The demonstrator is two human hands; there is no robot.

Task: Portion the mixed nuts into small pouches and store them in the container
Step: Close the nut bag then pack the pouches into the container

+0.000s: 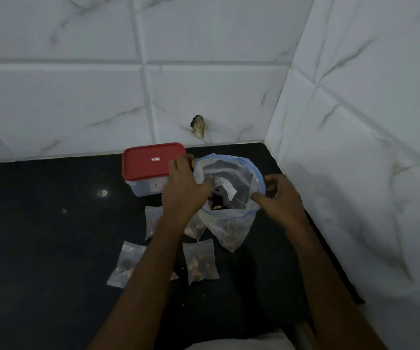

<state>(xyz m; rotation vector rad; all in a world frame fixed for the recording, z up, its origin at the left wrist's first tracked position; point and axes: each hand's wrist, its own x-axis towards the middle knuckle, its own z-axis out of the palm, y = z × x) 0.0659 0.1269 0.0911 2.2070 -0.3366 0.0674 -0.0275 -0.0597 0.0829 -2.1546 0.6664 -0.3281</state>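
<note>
Small pouches (200, 261): several filled ones lie flat on the dark worktop (39, 223), some under the left forearm. A dragging arm could sweep them aside, and I cannot tell if they are sealed.
Container (153, 168): it stands at the back with its red lid on, so nothing can be stored until the lid comes off.
Left hand (186, 188): it grips the left rim of the large bag (229, 183), right beside the container.
Large bag: it is held open and upright with mixed nuts (229, 233) at the bottom. If either rim slips, it could slump and spill.
Right hand (279, 198): it pinches the right rim, and a hard pull could tip the bag.
</note>
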